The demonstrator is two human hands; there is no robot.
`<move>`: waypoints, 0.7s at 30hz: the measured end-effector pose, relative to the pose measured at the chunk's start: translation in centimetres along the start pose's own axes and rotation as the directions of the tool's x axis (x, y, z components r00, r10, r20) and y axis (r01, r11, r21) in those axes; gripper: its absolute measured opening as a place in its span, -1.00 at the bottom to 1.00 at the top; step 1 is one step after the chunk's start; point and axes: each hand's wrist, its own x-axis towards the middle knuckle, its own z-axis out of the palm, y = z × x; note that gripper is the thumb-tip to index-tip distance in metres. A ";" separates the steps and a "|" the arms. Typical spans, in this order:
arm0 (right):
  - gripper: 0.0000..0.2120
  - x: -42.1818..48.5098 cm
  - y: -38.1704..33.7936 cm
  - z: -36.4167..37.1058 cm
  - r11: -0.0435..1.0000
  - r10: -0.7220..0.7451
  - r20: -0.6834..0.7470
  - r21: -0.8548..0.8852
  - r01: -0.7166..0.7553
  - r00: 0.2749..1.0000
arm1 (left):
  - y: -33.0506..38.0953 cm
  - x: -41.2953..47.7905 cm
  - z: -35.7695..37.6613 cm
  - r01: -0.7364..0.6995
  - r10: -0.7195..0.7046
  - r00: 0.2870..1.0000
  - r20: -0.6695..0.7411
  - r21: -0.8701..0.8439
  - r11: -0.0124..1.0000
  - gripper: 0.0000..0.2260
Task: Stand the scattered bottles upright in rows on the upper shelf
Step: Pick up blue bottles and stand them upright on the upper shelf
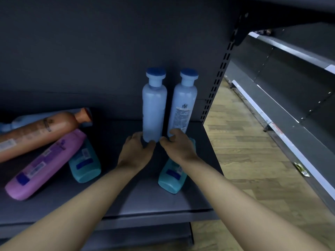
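Both hands are in on the dark grey shelf (145, 196). The left hand (136, 153) wraps its fingers round the base of the left pale-blue bottle (155, 105), and the right hand (176, 145) curls round the foot of the right pale-blue bottle (183, 105). Both bottles stand upright, side by side, near the back panel (90, 51). A teal bottle (171, 176) lies flat under the right wrist. At left, an orange bottle (41, 131) lies across a purple bottle (45, 165), which overlaps a second teal bottle (85, 163). A slotted upright (217, 78) ends the shelf, with wood-look floor (244, 151) and neighbouring grey shelving (290, 87) beyond.
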 end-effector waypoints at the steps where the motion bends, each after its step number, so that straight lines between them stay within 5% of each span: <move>1: -0.50 0.5 -0.1 0.2 1.000 -0.001 -0.003 0.017 0.001 1.000 | 0.0 0.6 0.0 -0.003 0.002 1.000 -0.010 -0.040 0.999 -0.63; 16: -0.50 4.9 -2.3 2.8 0.973 -0.024 -0.081 0.226 0.042 0.996 | -0.8 4.2 0.1 -0.141 0.148 0.989 0.011 -0.230 0.963 -0.48; 21: -0.37 5.3 -3.1 3.9 0.992 0.012 -0.224 0.127 0.017 0.974 | -2.2 4.2 -0.3 -0.101 0.100 0.995 -0.013 -0.100 0.990 -0.64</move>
